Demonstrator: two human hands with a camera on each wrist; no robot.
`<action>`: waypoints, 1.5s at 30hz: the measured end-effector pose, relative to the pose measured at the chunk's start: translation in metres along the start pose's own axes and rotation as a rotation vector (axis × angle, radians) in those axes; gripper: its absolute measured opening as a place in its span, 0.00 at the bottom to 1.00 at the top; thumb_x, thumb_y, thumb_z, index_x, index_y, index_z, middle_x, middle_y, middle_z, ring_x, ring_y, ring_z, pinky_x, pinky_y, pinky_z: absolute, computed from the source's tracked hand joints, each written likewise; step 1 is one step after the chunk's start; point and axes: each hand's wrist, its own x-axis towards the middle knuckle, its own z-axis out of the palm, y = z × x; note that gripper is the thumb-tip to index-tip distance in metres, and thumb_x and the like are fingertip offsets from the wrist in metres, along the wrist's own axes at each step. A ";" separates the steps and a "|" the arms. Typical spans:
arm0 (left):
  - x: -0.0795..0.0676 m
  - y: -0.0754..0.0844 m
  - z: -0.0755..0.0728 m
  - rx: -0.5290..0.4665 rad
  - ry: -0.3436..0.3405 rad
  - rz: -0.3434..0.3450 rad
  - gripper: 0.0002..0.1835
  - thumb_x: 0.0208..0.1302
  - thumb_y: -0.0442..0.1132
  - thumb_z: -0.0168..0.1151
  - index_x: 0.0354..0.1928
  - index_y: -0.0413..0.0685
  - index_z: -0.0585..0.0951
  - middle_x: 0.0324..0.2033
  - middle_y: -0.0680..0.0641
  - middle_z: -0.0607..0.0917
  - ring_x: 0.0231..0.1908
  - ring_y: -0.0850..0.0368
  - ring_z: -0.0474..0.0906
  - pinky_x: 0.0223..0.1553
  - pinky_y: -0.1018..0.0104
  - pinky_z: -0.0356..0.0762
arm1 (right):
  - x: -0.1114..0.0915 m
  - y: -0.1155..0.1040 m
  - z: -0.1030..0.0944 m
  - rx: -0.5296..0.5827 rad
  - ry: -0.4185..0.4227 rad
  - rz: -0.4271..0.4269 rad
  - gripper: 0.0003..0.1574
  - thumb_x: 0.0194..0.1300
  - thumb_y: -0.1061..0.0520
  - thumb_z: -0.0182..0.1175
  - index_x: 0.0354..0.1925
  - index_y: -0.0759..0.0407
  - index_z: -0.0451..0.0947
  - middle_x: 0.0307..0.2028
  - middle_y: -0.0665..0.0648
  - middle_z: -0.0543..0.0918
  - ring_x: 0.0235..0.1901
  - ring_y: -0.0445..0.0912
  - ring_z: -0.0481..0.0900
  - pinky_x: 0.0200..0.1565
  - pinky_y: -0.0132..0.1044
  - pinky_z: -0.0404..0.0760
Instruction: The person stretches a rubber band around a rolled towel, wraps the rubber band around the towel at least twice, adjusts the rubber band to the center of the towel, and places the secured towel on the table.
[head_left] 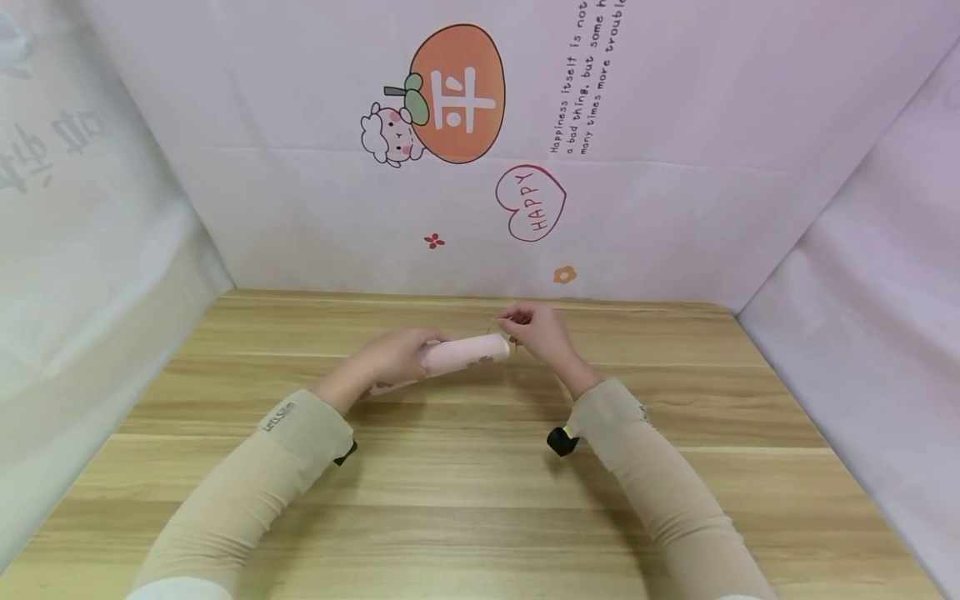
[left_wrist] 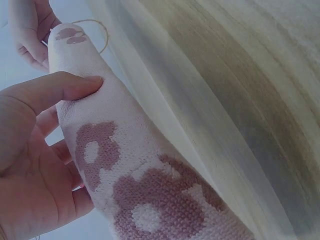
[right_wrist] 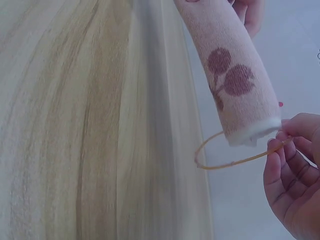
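A pale pink rolled towel with darker flower and cherry patterns is held above the table, slanting up toward the right. My left hand grips it around the middle; in the left wrist view the thumb lies across the roll and the fingers go behind it. At the white-edged end of the towel, my right hand pinches a thin yellow-brown rubber band between thumb and fingertips. The band forms an open loop at that end, partly hidden behind the roll.
The wood-grain table lies below both arms. A white printed cloth hangs behind its back edge, and plain white cloth walls stand at the sides. A small black device sits at the right wrist.
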 end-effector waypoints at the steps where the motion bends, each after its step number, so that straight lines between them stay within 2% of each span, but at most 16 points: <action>1: 0.000 0.000 0.000 0.000 -0.001 -0.002 0.30 0.63 0.28 0.68 0.68 0.48 0.76 0.63 0.40 0.79 0.60 0.41 0.75 0.62 0.41 0.70 | 0.000 -0.001 0.000 -0.003 -0.002 0.000 0.10 0.70 0.57 0.67 0.44 0.62 0.88 0.30 0.56 0.84 0.29 0.51 0.83 0.30 0.33 0.79; 7: 0.002 0.002 0.001 0.002 -0.004 -0.017 0.30 0.64 0.30 0.68 0.69 0.48 0.76 0.64 0.40 0.78 0.61 0.40 0.74 0.63 0.39 0.69 | -0.001 -0.004 0.002 -0.031 -0.004 -0.014 0.09 0.70 0.57 0.68 0.44 0.62 0.88 0.31 0.56 0.84 0.28 0.45 0.79 0.30 0.33 0.79; 13: 0.004 0.003 0.002 0.012 -0.005 -0.038 0.29 0.65 0.31 0.67 0.69 0.48 0.76 0.65 0.40 0.78 0.62 0.40 0.74 0.64 0.40 0.68 | -0.004 -0.008 0.004 -0.089 0.014 -0.064 0.08 0.68 0.58 0.69 0.42 0.61 0.89 0.32 0.57 0.86 0.31 0.48 0.78 0.29 0.34 0.74; 25: 0.006 0.007 0.002 -0.011 -0.007 -0.059 0.30 0.66 0.32 0.67 0.71 0.48 0.74 0.65 0.39 0.78 0.59 0.41 0.75 0.60 0.41 0.71 | -0.007 -0.016 0.009 -0.230 0.024 -0.130 0.07 0.67 0.59 0.70 0.41 0.62 0.90 0.34 0.57 0.86 0.35 0.50 0.81 0.36 0.39 0.80; 33: 0.008 0.009 0.003 0.013 -0.003 -0.035 0.29 0.68 0.34 0.66 0.70 0.47 0.74 0.64 0.39 0.78 0.60 0.41 0.75 0.61 0.41 0.71 | -0.012 -0.023 0.015 -0.322 0.009 -0.197 0.08 0.67 0.59 0.69 0.41 0.62 0.90 0.34 0.56 0.86 0.34 0.49 0.82 0.36 0.40 0.82; 40: 0.009 0.011 0.004 0.012 -0.007 -0.039 0.29 0.69 0.34 0.65 0.71 0.47 0.73 0.64 0.39 0.78 0.57 0.42 0.76 0.58 0.42 0.73 | -0.014 -0.028 0.019 -0.301 0.002 -0.194 0.08 0.70 0.58 0.67 0.43 0.61 0.89 0.35 0.56 0.88 0.35 0.48 0.84 0.35 0.38 0.84; 45: 0.009 0.011 0.004 -0.009 -0.009 -0.061 0.29 0.70 0.35 0.64 0.72 0.47 0.72 0.64 0.39 0.78 0.53 0.43 0.77 0.52 0.44 0.77 | -0.015 -0.029 0.018 -0.172 -0.003 -0.155 0.08 0.70 0.58 0.67 0.43 0.61 0.89 0.36 0.57 0.88 0.34 0.48 0.84 0.34 0.36 0.83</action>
